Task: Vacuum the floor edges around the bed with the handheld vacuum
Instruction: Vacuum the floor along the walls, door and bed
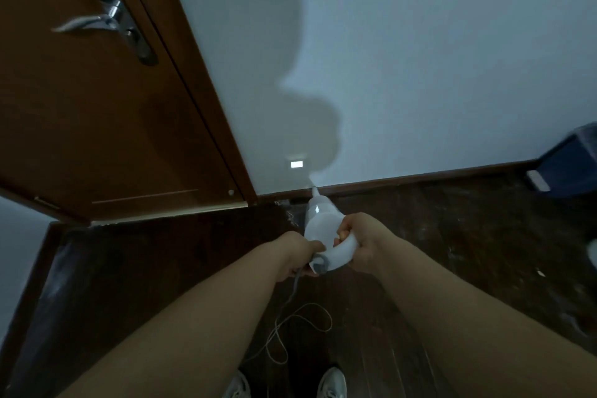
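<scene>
— While you stand at the wall, what do your hands hold?

— Your right hand (361, 245) grips the curved white handle of the vacuum (323, 229), fingers wrapped round it. Your left hand (298, 255) curls round the grey rear end of it, just where the cord (290, 320) leaves the body.

— Where does the vacuum point?

— You hold it out in front of you, low, with its thin nozzle (315, 192) aimed at the foot of the wall (420, 58). The tip sits at the dark skirting (420, 178), close to the corner by the door frame. I cannot tell whether it touches.

— And the cord?

— It hangs from your left hand and lies in loose loops on the dark wood floor (452, 252), between your arms and ahead of your shoes (331, 383).

— What else is near you?

— A brown door (80, 122) with a metal lever handle (97, 21) stands at your left. A dark blue bin (571, 164) stands against the wall at the far right. A small lit plate (296, 164) glows low on the wall above the nozzle, and your shadow falls across the wall.
</scene>
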Available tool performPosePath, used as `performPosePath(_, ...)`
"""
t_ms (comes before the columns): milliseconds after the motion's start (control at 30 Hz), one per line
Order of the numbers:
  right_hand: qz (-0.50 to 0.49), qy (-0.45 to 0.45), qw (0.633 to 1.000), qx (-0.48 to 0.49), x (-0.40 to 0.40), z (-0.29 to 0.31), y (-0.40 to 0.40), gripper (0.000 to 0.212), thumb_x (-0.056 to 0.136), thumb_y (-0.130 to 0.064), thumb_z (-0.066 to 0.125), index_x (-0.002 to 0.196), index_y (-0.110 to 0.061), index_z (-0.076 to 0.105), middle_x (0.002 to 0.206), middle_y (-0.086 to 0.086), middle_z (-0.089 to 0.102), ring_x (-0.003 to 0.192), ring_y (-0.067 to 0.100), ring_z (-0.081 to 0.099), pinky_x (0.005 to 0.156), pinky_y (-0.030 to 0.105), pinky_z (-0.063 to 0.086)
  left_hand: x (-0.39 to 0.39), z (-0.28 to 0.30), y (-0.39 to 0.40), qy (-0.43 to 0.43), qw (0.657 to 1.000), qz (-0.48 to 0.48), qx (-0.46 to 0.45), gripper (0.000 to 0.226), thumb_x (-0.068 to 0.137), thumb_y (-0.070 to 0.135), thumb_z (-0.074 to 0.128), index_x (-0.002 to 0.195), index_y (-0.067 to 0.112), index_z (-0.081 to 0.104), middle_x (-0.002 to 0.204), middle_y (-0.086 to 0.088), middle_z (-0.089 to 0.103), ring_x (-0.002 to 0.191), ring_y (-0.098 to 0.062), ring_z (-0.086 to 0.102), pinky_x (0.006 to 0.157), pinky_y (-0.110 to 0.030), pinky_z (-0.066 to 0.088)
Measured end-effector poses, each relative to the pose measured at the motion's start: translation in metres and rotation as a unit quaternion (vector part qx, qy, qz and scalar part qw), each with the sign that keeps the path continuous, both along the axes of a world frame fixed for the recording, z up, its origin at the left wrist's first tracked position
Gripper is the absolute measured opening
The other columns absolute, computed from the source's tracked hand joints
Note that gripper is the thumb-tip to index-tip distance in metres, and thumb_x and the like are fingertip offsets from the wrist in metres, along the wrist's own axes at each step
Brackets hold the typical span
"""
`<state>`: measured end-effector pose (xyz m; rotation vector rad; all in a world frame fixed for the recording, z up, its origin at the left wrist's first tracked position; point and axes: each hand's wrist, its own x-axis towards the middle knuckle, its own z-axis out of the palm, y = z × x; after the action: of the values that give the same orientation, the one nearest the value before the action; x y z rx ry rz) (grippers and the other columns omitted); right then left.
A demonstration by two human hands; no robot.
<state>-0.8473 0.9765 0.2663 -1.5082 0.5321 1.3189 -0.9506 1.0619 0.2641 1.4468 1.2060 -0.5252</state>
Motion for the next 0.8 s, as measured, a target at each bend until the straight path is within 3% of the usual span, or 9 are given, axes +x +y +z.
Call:
performPosePath(200, -0.034, 0.006, 0.999, -0.038, 0.008, -0.014, -0.018, 0.049, 0.080, 0.000, 0.053, 0.127, -0.008, 0.046, 0.116, 0.020, 0.054, 0.075, 0.024, 0.053, 0.053, 0.030, 0.046, 0.016, -0.027, -0.012, 0.015, 0.999, -0.021, -0.029, 0.024, 0.091, 0.035, 0.058, 0.095, 0.012, 0.049, 0.090, -0.007, 0.059, 0.094, -0.023, 0.067, 0.097, -0.038, 0.051)
performPosePath(333, -0.059, 0.016, 0.997, -0.044, 0.017, -0.029, -0.021, 0.035, 0.083, 0.002, 0.048, 0.117, -0.003, 0.048, 0.090, 0.018, 0.051, 0.066, 0.020, 0.048, 0.054, 0.028, 0.044, 0.029, -0.049, -0.012, 0.036, 0.998, -0.033, -0.041, 0.033, 0.088, 0.039, 0.061, 0.104, 0.011, 0.053, 0.096, -0.008, 0.061, 0.095, -0.023, 0.066, 0.097, -0.039, 0.050)
performPosePath(500, -0.075, 0.022, 0.995, -0.058, 0.029, -0.053, -0.010, 0.039, 0.082, 0.002, 0.047, 0.121, -0.004, 0.048, 0.084, 0.014, 0.049, 0.064, 0.020, 0.047, 0.051, 0.028, 0.042, 0.042, -0.070, -0.002, 0.036, 0.997, -0.051, -0.040, 0.040, 0.089, 0.040, 0.060, 0.115, 0.009, 0.054, 0.099, -0.008, 0.060, 0.096, -0.025, 0.062, 0.089, -0.036, 0.051)
performPosePath(633, -0.044, 0.016, 0.996, -0.076, 0.036, -0.058, 0.000, 0.041, 0.083, 0.002, 0.049, 0.123, -0.003, 0.047, 0.099, 0.020, 0.053, 0.071, 0.024, 0.052, 0.060, 0.030, 0.049, 0.045, -0.077, 0.006, 0.032, 0.996, -0.065, -0.043, 0.033, 0.090, 0.039, 0.059, 0.106, 0.011, 0.052, 0.095, -0.007, 0.060, 0.092, -0.022, 0.062, 0.089, -0.035, 0.052)
performPosePath(700, -0.034, 0.011, 0.997, -0.064, 0.033, -0.054, 0.005, 0.034, 0.085, 0.003, 0.046, 0.118, -0.003, 0.047, 0.088, 0.019, 0.052, 0.068, 0.023, 0.050, 0.059, 0.028, 0.047, 0.044, -0.077, 0.010, 0.031, 0.997, -0.061, -0.037, 0.038, 0.091, 0.039, 0.058, 0.112, 0.008, 0.054, 0.097, -0.008, 0.060, 0.096, -0.025, 0.062, 0.094, -0.040, 0.051)
performPosePath(800, -0.036, 0.010, 0.998, -0.055, 0.027, -0.047, 0.016, 0.039, 0.085, 0.004, 0.042, 0.124, 0.000, 0.047, 0.079, 0.017, 0.049, 0.063, 0.021, 0.048, 0.054, 0.027, 0.044, 0.038, -0.073, 0.018, 0.034, 0.998, -0.046, -0.033, 0.041, 0.092, 0.038, 0.057, 0.117, 0.007, 0.054, 0.099, -0.010, 0.060, 0.094, -0.024, 0.061, 0.096, -0.040, 0.049)
